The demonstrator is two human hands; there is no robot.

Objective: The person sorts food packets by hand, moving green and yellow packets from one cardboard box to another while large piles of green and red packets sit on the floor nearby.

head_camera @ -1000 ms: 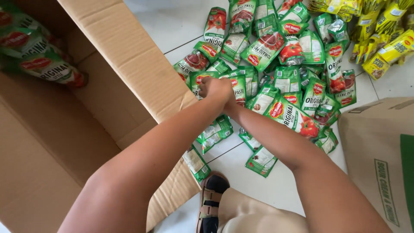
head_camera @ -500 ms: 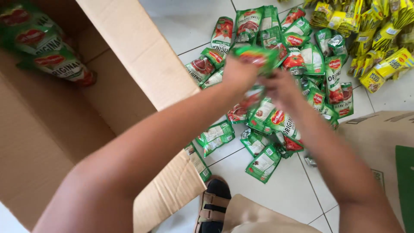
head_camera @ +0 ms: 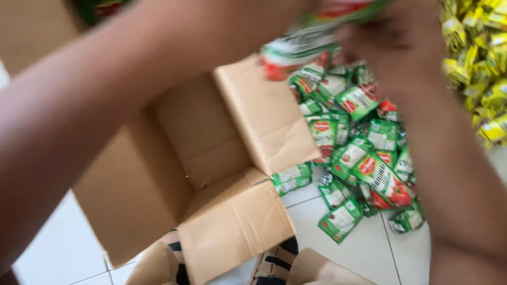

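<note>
Open brown cardboard box at 9 o'clock, flaps spread on the white tiled floor. Left hand's grip is out of frame. Right hand, blurred at 1 o'clock, seems clamped on green-and-red sauce pouches, though grip unclear. Judged mid-transfer; next calls for release over the box. Half a second ago the pouches hung over the green pouch pile; now they are raised high.

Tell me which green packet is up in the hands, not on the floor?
The blurred green-and-red sauce pouch at the top, held between both raised hands. All the other green pouches lie heaped on the white tile floor.
</note>
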